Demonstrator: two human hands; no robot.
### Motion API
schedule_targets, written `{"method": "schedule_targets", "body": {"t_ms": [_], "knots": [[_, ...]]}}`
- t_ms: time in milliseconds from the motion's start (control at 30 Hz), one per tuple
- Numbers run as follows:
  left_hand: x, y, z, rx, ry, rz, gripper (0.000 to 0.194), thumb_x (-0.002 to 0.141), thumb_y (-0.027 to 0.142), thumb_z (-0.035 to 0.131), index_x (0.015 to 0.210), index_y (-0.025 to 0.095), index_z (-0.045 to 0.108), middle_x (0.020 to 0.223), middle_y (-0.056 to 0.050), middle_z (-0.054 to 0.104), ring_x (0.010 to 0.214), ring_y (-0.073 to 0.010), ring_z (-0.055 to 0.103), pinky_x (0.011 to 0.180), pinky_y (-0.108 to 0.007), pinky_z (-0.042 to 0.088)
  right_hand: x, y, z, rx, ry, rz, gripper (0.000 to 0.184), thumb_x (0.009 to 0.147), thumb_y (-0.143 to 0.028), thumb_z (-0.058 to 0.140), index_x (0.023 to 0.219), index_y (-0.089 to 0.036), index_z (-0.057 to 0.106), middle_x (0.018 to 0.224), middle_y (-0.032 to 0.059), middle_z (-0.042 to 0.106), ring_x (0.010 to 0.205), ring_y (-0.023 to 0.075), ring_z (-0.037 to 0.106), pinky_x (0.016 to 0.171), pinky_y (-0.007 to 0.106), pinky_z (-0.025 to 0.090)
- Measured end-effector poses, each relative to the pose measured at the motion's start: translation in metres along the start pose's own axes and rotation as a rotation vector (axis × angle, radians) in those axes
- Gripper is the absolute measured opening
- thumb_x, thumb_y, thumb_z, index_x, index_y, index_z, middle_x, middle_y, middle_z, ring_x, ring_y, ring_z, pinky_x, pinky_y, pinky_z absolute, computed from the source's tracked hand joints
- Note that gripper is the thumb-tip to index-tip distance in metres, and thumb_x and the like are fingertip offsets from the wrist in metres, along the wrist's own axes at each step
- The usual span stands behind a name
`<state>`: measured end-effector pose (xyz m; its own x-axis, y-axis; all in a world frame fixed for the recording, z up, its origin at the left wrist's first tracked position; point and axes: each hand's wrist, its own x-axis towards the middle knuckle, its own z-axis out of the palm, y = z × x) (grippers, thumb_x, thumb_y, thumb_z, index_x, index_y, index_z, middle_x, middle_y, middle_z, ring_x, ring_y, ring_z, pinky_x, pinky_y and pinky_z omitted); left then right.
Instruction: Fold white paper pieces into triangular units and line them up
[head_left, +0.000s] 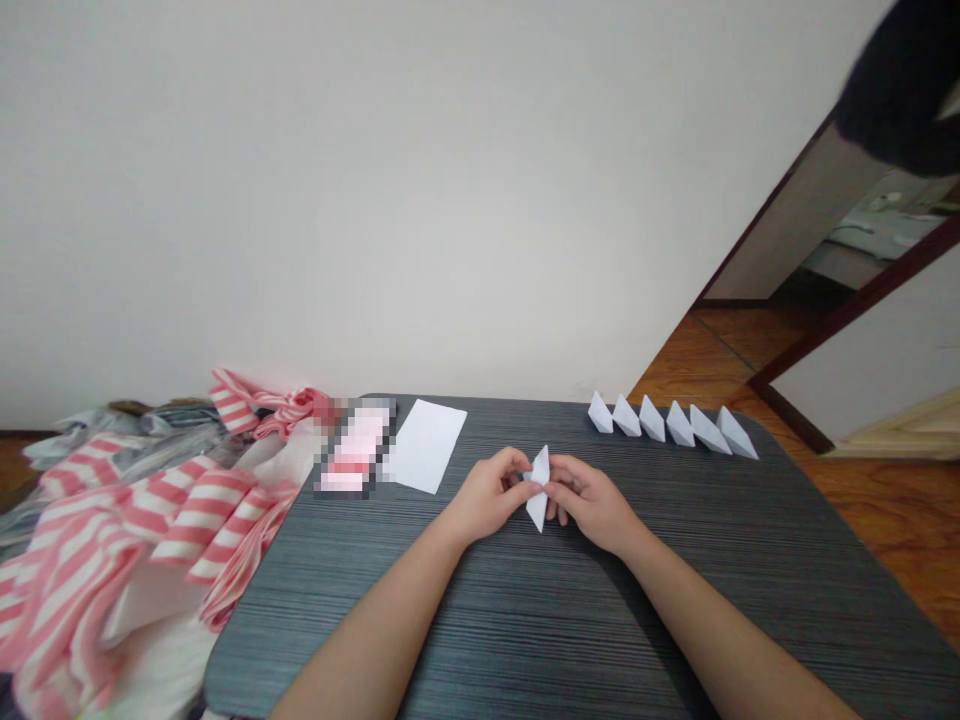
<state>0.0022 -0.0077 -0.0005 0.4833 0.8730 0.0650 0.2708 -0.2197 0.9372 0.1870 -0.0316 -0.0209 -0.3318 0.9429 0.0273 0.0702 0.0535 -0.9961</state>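
Between both hands, just above the dark table (480, 620), is a folded white paper boat (538, 510), its pointed ends up and down in the view. My left hand (491, 492) pinches it from the left with thumb and fingers. From the other side, my right hand (589, 498) grips it, thumb on the near face and fingers behind. Several similar folded paper boats (651, 420) stand in a slanting row at the table's back right. Flat white paper sheets (430, 445) lie at the back left.
A blurred-out pinkish rectangular item (354, 448) lies beside the sheets. Red-and-white striped cloth (172, 510) is heaped left of the table, against its edge. A white wall (450, 200) rises behind. To the right are a wooden floor (697, 350) and a doorway.
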Motion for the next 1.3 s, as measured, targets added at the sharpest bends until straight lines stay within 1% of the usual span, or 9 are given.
{"method": "schedule_targets", "body": {"t_ms": [167, 300, 400, 567, 667, 767, 933, 1100, 1300], "knots": [[0.000, -0.004, 0.001, 0.042, 0.017, 0.010, 0.020, 0.079, 0.035, 0.056, 0.086, 0.018, 0.050, 0.061, 0.004, 0.051, 0.054, -0.0083, 0.046, 0.051, -0.020, 0.032, 0.000, 0.000, 0.000, -0.007, -0.010, -0.002, 0.026, 0.086, -0.030, 0.052, 0.110, -0.019, 0.050, 0.072, 0.0009, 0.059, 0.056, 0.0125, 0.059, 0.044, 0.022, 0.044], [0.000, 0.002, 0.001, 0.106, -0.018, 0.077, 0.020, 0.082, 0.035, 0.052, 0.076, 0.016, 0.054, 0.069, 0.001, 0.054, 0.060, -0.0091, 0.047, 0.054, -0.020, 0.033, 0.000, 0.001, 0.001, -0.021, 0.007, -0.006, 0.031, 0.085, -0.030, 0.053, 0.114, -0.019, 0.049, 0.070, 0.0004, 0.059, 0.055, 0.0125, 0.058, 0.044, 0.022, 0.044], [0.000, 0.006, 0.001, 0.120, -0.019, 0.108, 0.024, 0.082, 0.037, 0.052, 0.074, 0.015, 0.056, 0.072, -0.001, 0.056, 0.063, -0.0098, 0.048, 0.056, -0.021, 0.034, 0.001, 0.001, 0.002, -0.020, 0.007, -0.009, 0.034, 0.084, -0.031, 0.055, 0.115, -0.019, 0.049, 0.071, 0.0007, 0.060, 0.055, 0.0123, 0.058, 0.043, 0.022, 0.044], [-0.001, 0.009, 0.000, 0.111, -0.046, 0.099, 0.026, 0.081, 0.040, 0.053, 0.073, 0.015, 0.056, 0.070, -0.001, 0.056, 0.063, -0.0098, 0.048, 0.056, -0.021, 0.035, 0.000, 0.000, 0.002, -0.009, -0.011, -0.001, 0.035, 0.083, -0.030, 0.056, 0.116, -0.019, 0.050, 0.073, 0.0014, 0.061, 0.055, 0.0126, 0.058, 0.044, 0.022, 0.044], [-0.001, 0.009, -0.002, 0.115, -0.067, 0.095, 0.023, 0.080, 0.037, 0.053, 0.073, 0.015, 0.055, 0.071, -0.001, 0.057, 0.063, -0.0100, 0.048, 0.057, -0.021, 0.035, 0.000, 0.000, 0.001, -0.014, -0.016, -0.003, 0.034, 0.084, -0.029, 0.054, 0.116, -0.019, 0.051, 0.072, 0.0014, 0.060, 0.055, 0.0124, 0.058, 0.044, 0.022, 0.045], [-0.002, 0.009, -0.002, 0.125, -0.079, 0.094, 0.020, 0.076, 0.035, 0.059, 0.074, 0.016, 0.055, 0.074, 0.000, 0.058, 0.064, -0.0102, 0.048, 0.057, -0.021, 0.036, 0.000, -0.003, 0.001, -0.041, -0.018, -0.013, 0.032, 0.086, -0.029, 0.050, 0.116, -0.018, 0.053, 0.069, 0.0008, 0.059, 0.053, 0.0112, 0.055, 0.045, 0.022, 0.044], [-0.002, 0.010, 0.000, 0.178, -0.045, 0.089, 0.024, 0.068, 0.036, 0.066, 0.074, 0.016, 0.054, 0.072, 0.000, 0.057, 0.063, -0.0104, 0.047, 0.056, -0.020, 0.035, -0.001, -0.013, 0.000, -0.161, -0.045, -0.045, 0.030, 0.087, -0.027, 0.047, 0.113, -0.018, 0.059, 0.066, -0.0004, 0.057, 0.048, 0.0086, 0.049, 0.047, 0.021, 0.043], [-0.002, 0.011, 0.001, 0.225, -0.018, 0.093, 0.018, 0.072, 0.030, 0.062, 0.073, 0.016, 0.051, 0.068, 0.002, 0.053, 0.060, -0.0094, 0.045, 0.055, -0.020, 0.033, -0.001, -0.017, 0.002, -0.214, -0.039, -0.053, 0.029, 0.087, -0.027, 0.046, 0.111, -0.018, 0.060, 0.063, -0.0005, 0.058, 0.050, 0.0100, 0.051, 0.048, 0.022, 0.044], [-0.002, 0.009, 0.000, 0.199, -0.006, 0.073, 0.015, 0.074, 0.028, 0.059, 0.072, 0.016, 0.050, 0.066, 0.002, 0.053, 0.058, -0.0084, 0.045, 0.054, -0.020, 0.034, -0.001, -0.017, 0.004, -0.241, 0.000, -0.055, 0.027, 0.088, -0.027, 0.045, 0.109, -0.018, 0.059, 0.064, 0.0002, 0.059, 0.051, 0.0107, 0.053, 0.048, 0.021, 0.045]]}}
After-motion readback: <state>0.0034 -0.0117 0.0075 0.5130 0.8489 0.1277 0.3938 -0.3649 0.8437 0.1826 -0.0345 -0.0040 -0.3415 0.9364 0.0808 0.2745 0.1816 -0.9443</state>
